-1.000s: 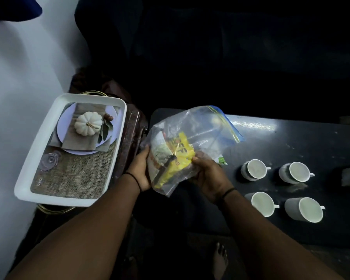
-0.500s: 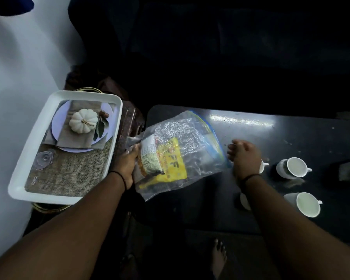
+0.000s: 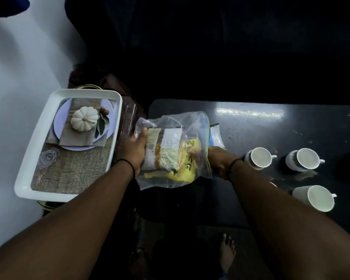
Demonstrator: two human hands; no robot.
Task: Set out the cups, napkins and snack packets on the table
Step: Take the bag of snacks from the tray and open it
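My left hand (image 3: pixel 133 151) grips the left edge of a clear zip bag (image 3: pixel 176 122) held over the dark table's left end. Inside it lie snack packets, a yellow one (image 3: pixel 187 171) and one showing its printed back (image 3: pixel 166 144). My right hand (image 3: pixel 218 161) reaches into the bag's open right side; its fingers blur behind the plastic. A blue-and-white snack packet (image 3: pixel 216 136) lies on the table behind the bag. Three white cups (image 3: pixel 259 159) (image 3: pixel 305 161) (image 3: pixel 315 198) stand at the right; my right forearm covers most of another.
A white tray (image 3: pixel 28 168) sits left of the table (image 3: pixel 291 134) on a low stand, showing a pumpkin, a plate and burlap inside. A dark sofa fills the back. My bare foot (image 3: pixel 227 253) is on the floor below the table's near edge.
My right hand has come back from the table beside the cups and gone into the bag's mouth. The bag has turned in my left hand, showing a packet's back.
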